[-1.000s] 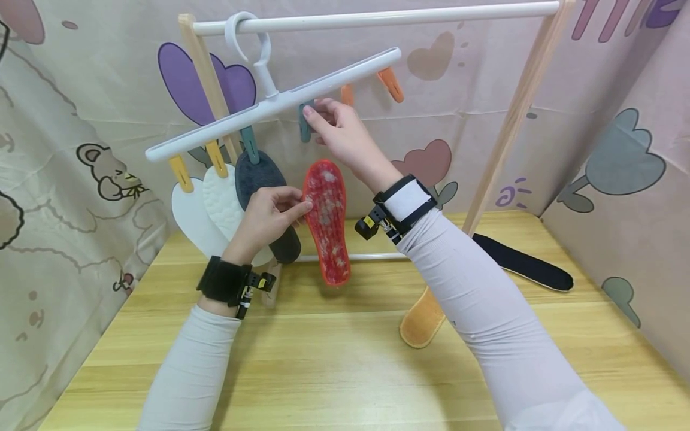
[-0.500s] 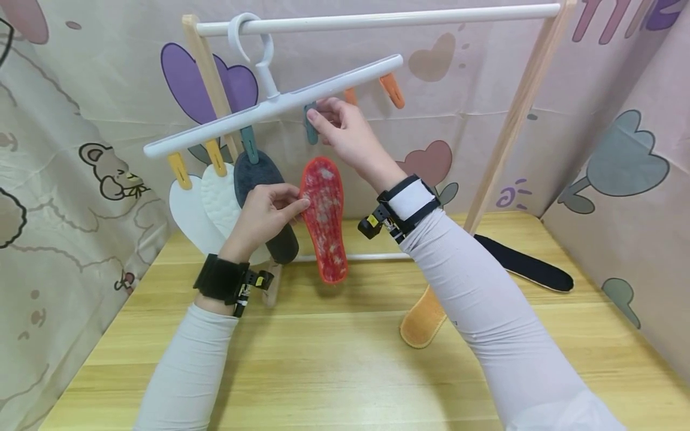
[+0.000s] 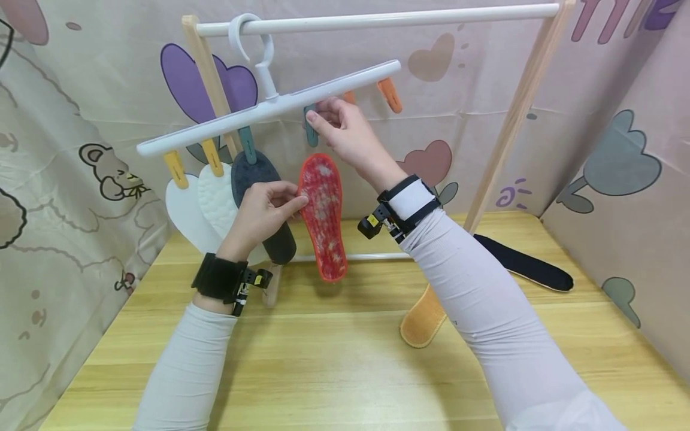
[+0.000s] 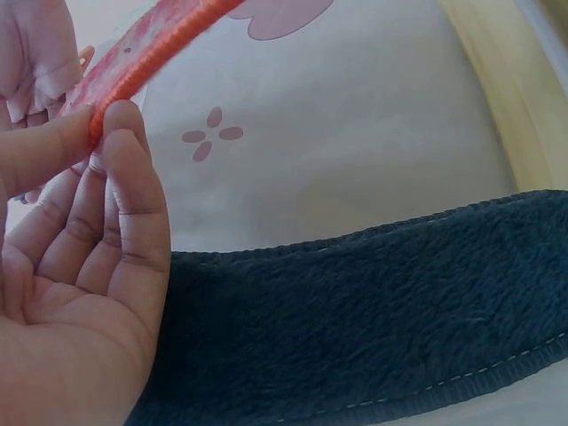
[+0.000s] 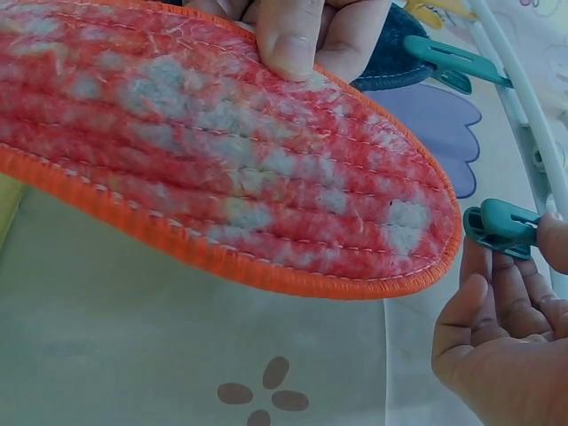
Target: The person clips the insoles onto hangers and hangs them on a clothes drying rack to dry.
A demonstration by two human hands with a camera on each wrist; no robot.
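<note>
A red insole (image 3: 324, 214) with grey flecks is held upright below a white clip hanger (image 3: 269, 108) that hangs from the white rail (image 3: 377, 19). My left hand (image 3: 266, 212) pinches the insole's left edge (image 4: 133, 67) between thumb and fingers. My right hand (image 3: 345, 134) pinches a teal clip (image 3: 310, 126) on the hanger, just above the insole's tip (image 5: 426, 231); the clip (image 5: 501, 226) is a little off the tip. A dark grey insole (image 3: 261, 197) and two white insoles (image 3: 207, 203) hang from other clips.
The rack's wooden posts (image 3: 517, 114) stand on a wooden table (image 3: 334, 359). An orange insole (image 3: 423, 320) and a black insole (image 3: 525, 263) lie on the table right of my right arm. Patterned cloth walls close in on all sides.
The left hand has raised the red insole slightly towards the teal clip. The hanger has tilted a little, its left end lower. The right hand stays on the clip.
</note>
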